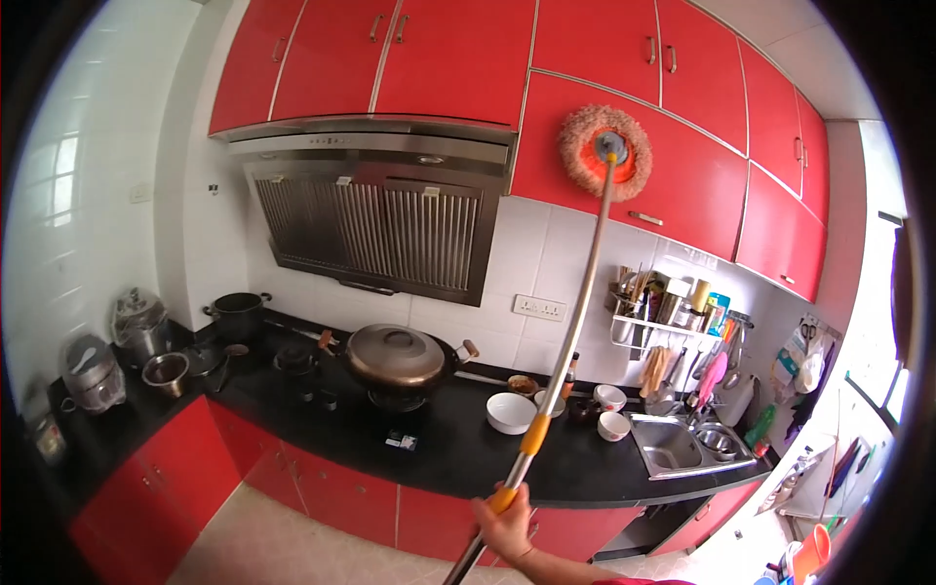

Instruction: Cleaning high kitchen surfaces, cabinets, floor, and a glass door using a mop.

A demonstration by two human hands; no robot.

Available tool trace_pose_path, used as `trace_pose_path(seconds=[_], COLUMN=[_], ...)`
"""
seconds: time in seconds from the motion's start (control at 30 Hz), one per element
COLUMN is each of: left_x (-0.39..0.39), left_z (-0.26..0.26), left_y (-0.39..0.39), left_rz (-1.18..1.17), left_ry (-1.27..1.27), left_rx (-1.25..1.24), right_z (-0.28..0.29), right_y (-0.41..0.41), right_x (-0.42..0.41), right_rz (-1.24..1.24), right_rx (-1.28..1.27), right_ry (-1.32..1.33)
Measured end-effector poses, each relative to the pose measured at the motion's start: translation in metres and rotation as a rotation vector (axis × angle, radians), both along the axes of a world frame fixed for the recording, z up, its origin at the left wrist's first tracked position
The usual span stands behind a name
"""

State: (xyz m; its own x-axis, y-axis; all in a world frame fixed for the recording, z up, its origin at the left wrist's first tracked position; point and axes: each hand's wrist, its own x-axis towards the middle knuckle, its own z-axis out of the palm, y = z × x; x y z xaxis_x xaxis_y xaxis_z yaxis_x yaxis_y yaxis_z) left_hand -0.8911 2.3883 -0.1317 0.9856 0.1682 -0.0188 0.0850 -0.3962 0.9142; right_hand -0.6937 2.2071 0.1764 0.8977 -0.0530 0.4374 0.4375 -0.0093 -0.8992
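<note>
My right hand (507, 523) is wrapped around the orange-yellow grip of a telescopic metal pole (578, 322). From there the pole rises over the counter to a round, fluffy pinkish-brown mop head (572, 150) with an orange backing and a grey swivel joint. The mop head is up against a red upper cabinet door (687, 190), above its handle; whether it presses on the door I cannot tell. Below my hand, the pole runs out of the bottom of the view. My left hand is out of view.
Left of the pole is a steel range hood (365, 219) above a lidded wok (396, 358) on the stove. On the black counter (453, 457) stand a white bowl (512, 413), smaller bowls and a bottle. A utensil rack (665, 329) hangs above the steel sink (669, 446).
</note>
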Motion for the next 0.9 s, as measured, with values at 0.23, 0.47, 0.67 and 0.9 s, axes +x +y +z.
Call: trace_pose_path(seconds=[0.23,0.47,0.67,0.9], left_x=[0.071,0.164,0.21,0.265], left_z=[0.094,0.361,0.44,0.396], left_y=[0.001,0.044,-0.043,-0.072], left_rz=[0.04,0.222,-0.087,0.001], left_ry=[-0.125,-0.456,-0.63,-0.608], left_rx=[0.241,0.471,0.124,-0.091], right_z=[0.126,0.31,0.47,0.484], right_y=[-0.059,-0.052,-0.102,0.001], right_x=[0.084,0.181,0.205,0.238], right_rz=[-0.056,-0.011,0.003,0.144], right_rx=[0.341,0.477,0.305,0.097], right_ry=[-0.069,-0.357,-0.479,-0.481])
